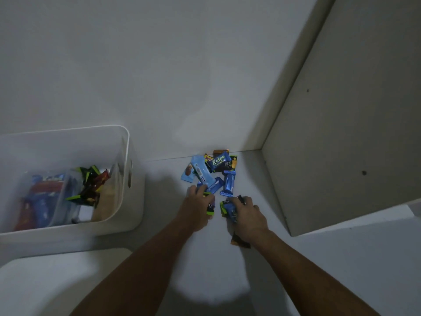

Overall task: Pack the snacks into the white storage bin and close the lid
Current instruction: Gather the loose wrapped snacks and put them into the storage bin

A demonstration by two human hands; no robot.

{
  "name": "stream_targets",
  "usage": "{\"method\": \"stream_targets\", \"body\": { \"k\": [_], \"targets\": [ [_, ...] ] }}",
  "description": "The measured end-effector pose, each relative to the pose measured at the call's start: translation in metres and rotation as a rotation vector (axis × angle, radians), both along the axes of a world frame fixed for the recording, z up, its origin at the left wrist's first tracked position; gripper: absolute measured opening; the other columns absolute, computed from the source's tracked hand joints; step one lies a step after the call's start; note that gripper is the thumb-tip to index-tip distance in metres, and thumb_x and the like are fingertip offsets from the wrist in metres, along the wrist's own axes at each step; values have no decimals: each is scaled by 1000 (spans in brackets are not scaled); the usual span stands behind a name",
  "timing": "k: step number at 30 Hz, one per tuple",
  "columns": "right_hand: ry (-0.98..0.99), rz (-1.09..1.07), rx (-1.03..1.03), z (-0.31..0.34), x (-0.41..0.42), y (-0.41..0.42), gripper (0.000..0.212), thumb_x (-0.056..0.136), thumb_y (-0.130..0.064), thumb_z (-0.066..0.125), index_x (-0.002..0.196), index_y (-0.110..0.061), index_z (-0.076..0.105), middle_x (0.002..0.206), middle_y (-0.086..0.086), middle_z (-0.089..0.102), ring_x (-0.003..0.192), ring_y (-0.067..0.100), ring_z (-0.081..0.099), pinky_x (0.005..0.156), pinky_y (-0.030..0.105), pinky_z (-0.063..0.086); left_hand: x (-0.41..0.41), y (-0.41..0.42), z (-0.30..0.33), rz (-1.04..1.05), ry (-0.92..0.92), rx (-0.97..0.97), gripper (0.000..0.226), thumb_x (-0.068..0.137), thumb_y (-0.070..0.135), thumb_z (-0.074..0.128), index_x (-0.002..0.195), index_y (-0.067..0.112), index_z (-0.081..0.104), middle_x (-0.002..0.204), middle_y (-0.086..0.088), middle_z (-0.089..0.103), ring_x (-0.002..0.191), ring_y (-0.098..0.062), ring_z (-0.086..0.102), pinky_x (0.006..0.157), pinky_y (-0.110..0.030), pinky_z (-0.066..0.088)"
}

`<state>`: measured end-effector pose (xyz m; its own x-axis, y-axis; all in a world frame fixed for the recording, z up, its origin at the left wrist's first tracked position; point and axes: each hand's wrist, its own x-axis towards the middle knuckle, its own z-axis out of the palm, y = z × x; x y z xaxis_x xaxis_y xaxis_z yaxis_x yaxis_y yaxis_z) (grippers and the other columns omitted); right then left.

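2 hands are already busy: your left hand (198,202) is closed on a black and green packet (210,207), and your right hand (247,215) grips a small bundle of blue and green wrappers (229,209), with a brown packet (239,242) peeking out under the wrist. The remaining pile of snacks (213,173) lies against the back edge of the white surface (205,258), near the right corner. The white storage bin (126,160) stands open at the left edge, partly filled; I cannot see any lid.

The wrappers look glossy, thin and slippery, so a full fist may lose 1 or 2 of them on the way to the bin. The bin is smooth rigid plastic with rounded corners and a cut-out handle, and its contents already stand up high on 1 side, which could later stop the lid from closing.
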<state>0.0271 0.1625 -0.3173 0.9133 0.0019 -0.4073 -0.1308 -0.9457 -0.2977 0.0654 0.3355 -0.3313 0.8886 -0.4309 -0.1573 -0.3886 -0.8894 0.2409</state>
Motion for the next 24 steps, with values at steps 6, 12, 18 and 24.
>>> {"method": "stream_targets", "body": {
  "k": [6,12,18,24],
  "targets": [
    [-36,-72,65,8,-3,-2,62,78,-4,62,135,-24,45,126,11,43,108,33,55,86,37,49,-18,6,-1,88,-57,-192,33,67,-2,65,96,13,63,115,-13,56,99,-30,49,80,-36,46],
    [-87,-152,173,24,4,-4,34,74,-5,66,107,-14,67,99,5,48,98,28,55,70,24,35,-29,20,3,153,-62,-310,22,59,-2,62,76,11,62,85,-10,60,75,-32,55,69,-31,42],
    [-186,-191,288,72,19,6,27,71,-13,73,97,-14,68,91,6,53,84,26,57,65,26,36,-27,35,55,231,-36,-442,13,63,9,67,74,15,64,81,-3,61,77,-28,55,65,-36,46],
    [-291,-230,518,143,34,37,23,65,-4,74,73,-23,65,58,-5,62,47,7,61,49,19,52,-24,63,127,270,-50,-515,20,61,4,70,79,14,68,84,-7,61,84,-27,56,71,-34,46]
  ]
}}
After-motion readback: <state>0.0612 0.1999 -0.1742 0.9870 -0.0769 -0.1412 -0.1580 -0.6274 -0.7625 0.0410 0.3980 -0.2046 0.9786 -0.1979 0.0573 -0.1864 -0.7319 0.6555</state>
